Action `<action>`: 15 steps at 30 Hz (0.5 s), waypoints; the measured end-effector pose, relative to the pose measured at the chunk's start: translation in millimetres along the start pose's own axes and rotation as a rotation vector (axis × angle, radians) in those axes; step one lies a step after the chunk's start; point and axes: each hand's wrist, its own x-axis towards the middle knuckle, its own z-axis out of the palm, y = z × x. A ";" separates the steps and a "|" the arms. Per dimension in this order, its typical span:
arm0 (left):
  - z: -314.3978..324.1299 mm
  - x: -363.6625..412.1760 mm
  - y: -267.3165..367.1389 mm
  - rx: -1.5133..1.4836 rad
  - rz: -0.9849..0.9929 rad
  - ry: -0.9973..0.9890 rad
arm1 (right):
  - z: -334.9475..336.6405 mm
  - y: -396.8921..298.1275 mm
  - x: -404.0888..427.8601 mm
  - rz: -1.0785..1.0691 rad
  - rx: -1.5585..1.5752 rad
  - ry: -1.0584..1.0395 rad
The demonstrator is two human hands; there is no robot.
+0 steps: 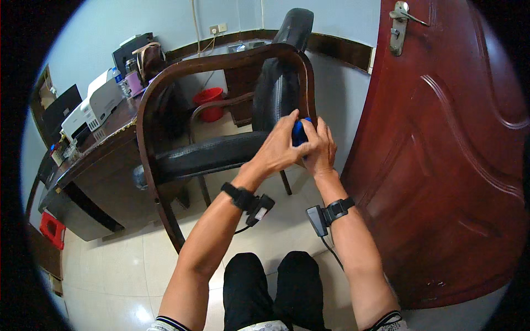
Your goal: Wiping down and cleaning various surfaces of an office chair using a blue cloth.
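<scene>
A blue cloth [299,133], bunched up, shows between my two hands at the rear leg of a dark wooden armchair [145,120] with black padding. My left hand [280,142] lies against the cloth from the left, its fingertips near the wooden frame. From the right, my right hand [323,145] curls its fingers over the cloth and the frame. The hands meet at the thumbs. Their fingers partly hide the cloth and the wood beneath. Each wrist bears a black strap with a small device and a cable.
A red-brown wooden door [434,165] with a metal handle [399,29] stands close on the right. On the left, a desk [112,128] holds a white printer [97,103], a bottle and a bag. A red bucket [209,103] stands behind the chair, a red stool [52,230] at far left.
</scene>
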 end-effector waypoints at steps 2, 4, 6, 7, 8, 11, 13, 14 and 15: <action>-28.1 -9.2 3.2 0.393 0.370 0.092 | 0.7 7.7 -3.8 -0.001 -0.050 0.004; -73.3 -18.9 10.1 0.582 0.205 0.058 | -0.8 -1.3 -0.1 -0.013 -0.035 0.050; -102.3 -38.6 -13.7 0.824 0.056 -0.019 | -2.1 -10.7 -0.2 0.000 0.006 0.039; -111.9 -46.0 -30.6 0.759 -0.111 -0.104 | -0.7 -15.4 -4.7 -0.012 0.035 0.053; -110.6 -44.0 -26.0 0.749 -0.104 -0.096 | -5.2 -13.8 -4.1 -0.031 0.043 0.071; -102.7 -44.2 -15.2 0.772 -0.176 -0.171 | -3.0 -2.3 -2.8 0.013 0.221 0.151; -100.7 -54.4 -25.4 0.790 -0.089 -0.130 | -12.0 -6.7 7.8 0.177 0.344 0.153; -99.8 -58.6 -30.1 0.810 0.002 -0.101 | -23.6 -15.4 18.0 0.354 0.463 0.159; -100.6 -62.0 -31.9 0.808 -0.007 -0.112 | -29.2 -14.7 33.2 0.409 0.447 0.063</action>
